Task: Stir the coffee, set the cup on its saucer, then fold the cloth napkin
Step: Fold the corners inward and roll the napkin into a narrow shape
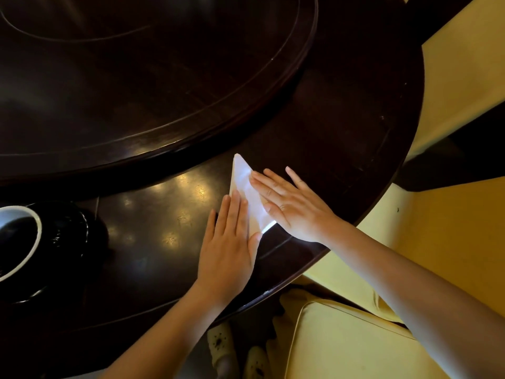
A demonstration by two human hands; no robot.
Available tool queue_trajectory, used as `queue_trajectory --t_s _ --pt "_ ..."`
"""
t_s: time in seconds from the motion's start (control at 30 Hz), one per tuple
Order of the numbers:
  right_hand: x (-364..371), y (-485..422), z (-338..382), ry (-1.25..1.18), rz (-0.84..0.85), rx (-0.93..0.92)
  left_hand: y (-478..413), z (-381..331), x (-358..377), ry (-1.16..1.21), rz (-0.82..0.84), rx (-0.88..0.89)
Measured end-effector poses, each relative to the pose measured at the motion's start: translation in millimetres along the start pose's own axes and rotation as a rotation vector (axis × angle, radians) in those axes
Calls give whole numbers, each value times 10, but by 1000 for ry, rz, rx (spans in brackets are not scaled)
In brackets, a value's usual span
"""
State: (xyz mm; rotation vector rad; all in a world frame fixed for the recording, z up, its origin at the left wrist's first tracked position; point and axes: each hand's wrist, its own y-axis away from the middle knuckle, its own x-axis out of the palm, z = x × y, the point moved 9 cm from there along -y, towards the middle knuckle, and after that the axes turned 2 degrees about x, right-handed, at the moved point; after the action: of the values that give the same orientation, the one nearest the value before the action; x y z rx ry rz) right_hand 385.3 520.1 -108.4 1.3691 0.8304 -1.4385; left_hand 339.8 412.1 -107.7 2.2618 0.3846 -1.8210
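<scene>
A white cloth napkin (243,179), folded into a narrow triangle, lies on the dark wooden table (153,228) near its front edge. My left hand (229,242) rests flat on the napkin's lower left part, fingers together. My right hand (289,206) lies flat across its right side, fingers spread. Both palms press down and grip nothing. At the far left a cup (16,242) with a white rim and dark coffee sits on a dark glossy saucer (73,242).
A raised round turntable (164,77) fills the table's middle, just beyond the napkin. Yellow-covered chairs (355,346) stand to the right and below the table edge. Feet in light slippers (221,346) show under the table.
</scene>
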Motion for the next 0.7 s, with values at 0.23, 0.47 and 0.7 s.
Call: queue_trajectory --t_s 0.23,0.47,0.7 --pt "-28 8 19 -27 -7 -9 612 148 44 -80 98 -1" --pt "-96 3 11 -74 -56 49 707 157 -419 22 -82 -97" --pt "-334 221 -154 -468 -244 552 224 -135 -298 50 -69 -84"
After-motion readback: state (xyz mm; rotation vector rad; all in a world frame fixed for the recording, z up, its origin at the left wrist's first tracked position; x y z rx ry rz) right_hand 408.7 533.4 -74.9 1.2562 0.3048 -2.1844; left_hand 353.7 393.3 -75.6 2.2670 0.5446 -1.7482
